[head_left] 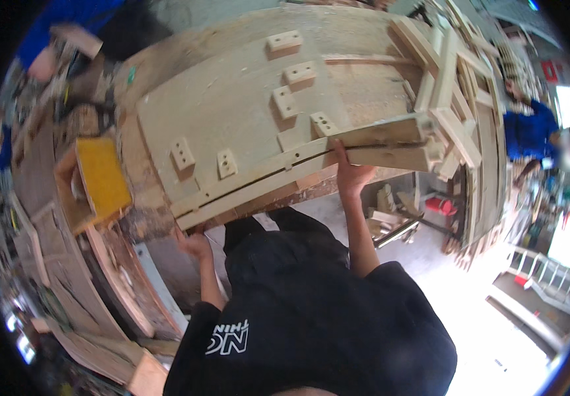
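A pair of long pale wooden pieces (pixel 252 190) lies side by side along the near edge of the board, a dark gap running between them. They widen at the right end into thick, rough-faced parts. My left hand (pixel 194 244) is closed round their left end, its fingers partly hidden underneath. Further right, my right hand (pixel 354 177) grips them with the thumb on top and the other fingers out of sight below. Beyond them is a flat plywood board (pixel 212 109) carrying several small drilled blocks, among them one block (pixel 182 154) at the left and another (pixel 285 41) at the far side.
The board rests on a worn wooden workbench (pixel 357 36). A yellow-faced wooden box (pixel 103 178) stands at its left. Stacked wooden frames (pixel 450 86) crowd the right side. Offcuts (pixel 390 204) lie below the bench. A person in blue (pixel 532 129) is at the far right.
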